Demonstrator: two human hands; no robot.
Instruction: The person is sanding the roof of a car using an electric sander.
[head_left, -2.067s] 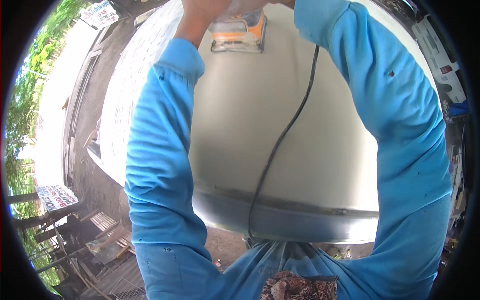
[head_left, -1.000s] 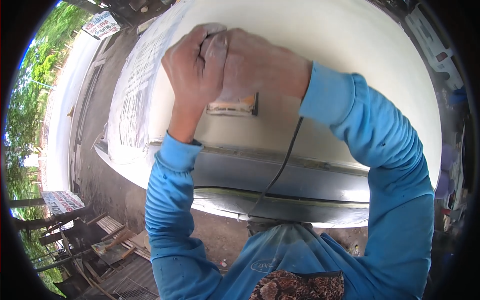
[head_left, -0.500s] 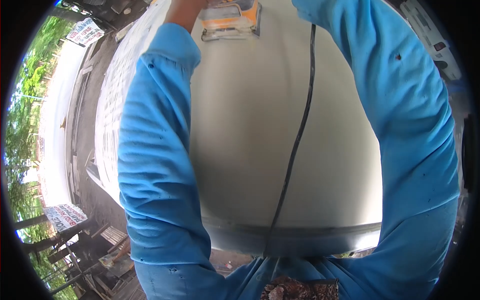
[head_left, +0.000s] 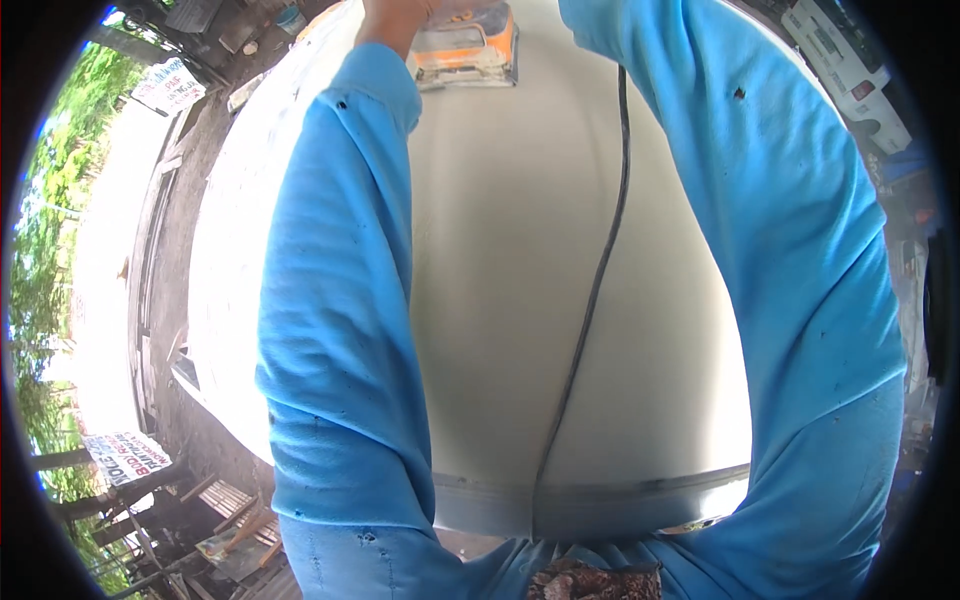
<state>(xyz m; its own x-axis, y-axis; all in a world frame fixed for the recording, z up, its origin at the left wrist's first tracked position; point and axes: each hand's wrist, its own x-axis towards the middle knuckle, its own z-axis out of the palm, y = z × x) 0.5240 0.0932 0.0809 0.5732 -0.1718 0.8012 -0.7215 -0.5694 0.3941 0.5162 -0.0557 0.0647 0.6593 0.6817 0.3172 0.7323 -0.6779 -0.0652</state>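
Observation:
At the top edge, my left hand is on an orange sander with a grey, dusty base. Its fingers are partly cut off by the frame, but they appear closed over the sander's top. The sander lies flat on a wide, pale cream vehicle panel. My right arm in its blue sleeve reaches up across the panel's right side, and the right hand is beyond the top edge. A black cord runs down the panel from beside the right cuff toward my waist.
A grey trim edge borders the panel close to my body. Wooden slats and scrap lie at the lower left, below a painted sign. A white vehicle stands at the upper right.
My left hand and forearm have shifted a little right. The sander sits slightly lower in the picture. The right sleeve has moved slightly left, and the whole view has shifted somewhat.

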